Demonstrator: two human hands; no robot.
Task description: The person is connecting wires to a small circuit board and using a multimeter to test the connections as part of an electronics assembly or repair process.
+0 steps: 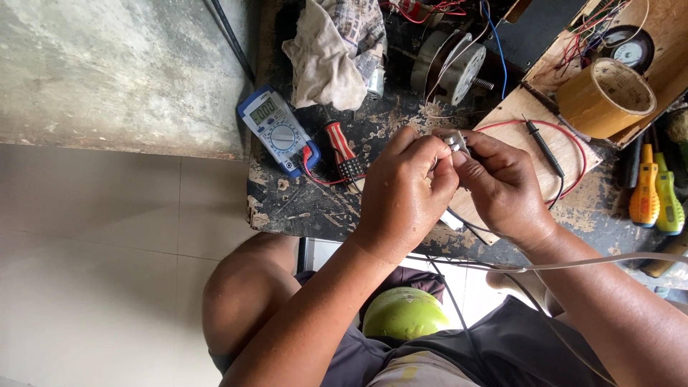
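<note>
Both hands, the left hand (405, 188) and the right hand (502, 183), pinch a small grey metal part (454, 141) between their fingertips above the worn table (315, 208). Fingers hide most of it. A multimeter (276, 129) and a tape roll (605, 97) lie nearby; the screwdrivers (656, 193) are partly cut off.

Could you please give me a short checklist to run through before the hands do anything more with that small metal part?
1. Small metal part pinched by both the left hand and right hand: ok.
2. Multimeter display lit: ok.
3. Black probe lying free on the wooden board: ok.
4. Wires attached to the part: cannot tell.
5. Red screwdriver within reach: ok.
</note>
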